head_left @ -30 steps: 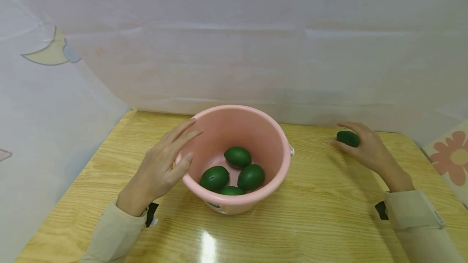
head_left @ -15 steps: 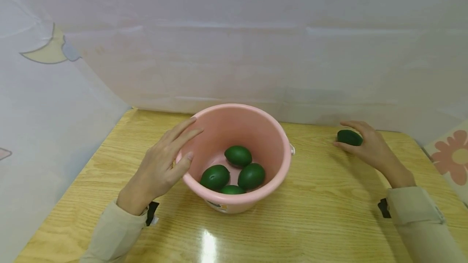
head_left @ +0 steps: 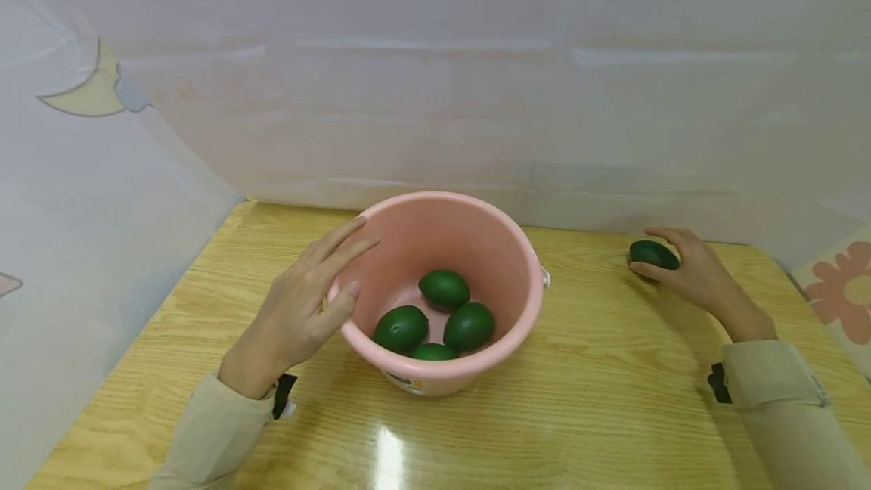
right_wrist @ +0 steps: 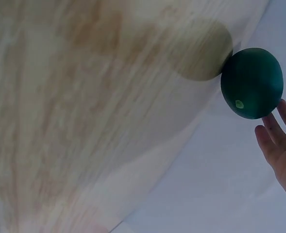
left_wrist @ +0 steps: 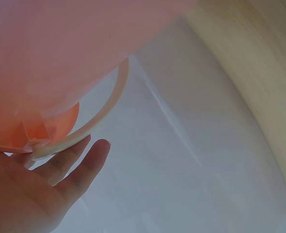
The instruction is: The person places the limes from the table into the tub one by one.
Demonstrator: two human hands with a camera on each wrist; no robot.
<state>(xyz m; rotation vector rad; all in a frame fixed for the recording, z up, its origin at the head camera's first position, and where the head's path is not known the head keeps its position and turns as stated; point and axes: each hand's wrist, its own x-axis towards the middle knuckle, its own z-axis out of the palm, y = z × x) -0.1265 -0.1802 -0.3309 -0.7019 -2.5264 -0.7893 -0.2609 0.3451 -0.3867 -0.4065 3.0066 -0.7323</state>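
A pink plastic bucket [head_left: 442, 237] stands mid-table on the wooden table [head_left: 599, 399] and holds several dark green oval fruits [head_left: 444, 288]. My left hand [head_left: 299, 316] rests against its left side, fingers straight along the wall and thumb on the rim. The left wrist view shows the bucket [left_wrist: 60, 48], its pale handle [left_wrist: 99, 116] and my left hand [left_wrist: 45, 189] just below. At the far right of the table my right hand [head_left: 690, 274] holds one more green fruit [head_left: 652, 254], index finger over it and thumb at its near side. In the right wrist view this fruit [right_wrist: 252, 82] lies on the table with my fingertips [right_wrist: 278, 141] against it.
A pale cloth backdrop rises right behind the table's far edge and along its left side. It carries a moon print [head_left: 95, 93] on the left and a flower print [head_left: 844, 293] at the right edge. Bare wood lies between the bucket and the right hand.
My right hand and the fruit under it have shifted slightly to the right. The left hand and the bucket have stayed where they were.
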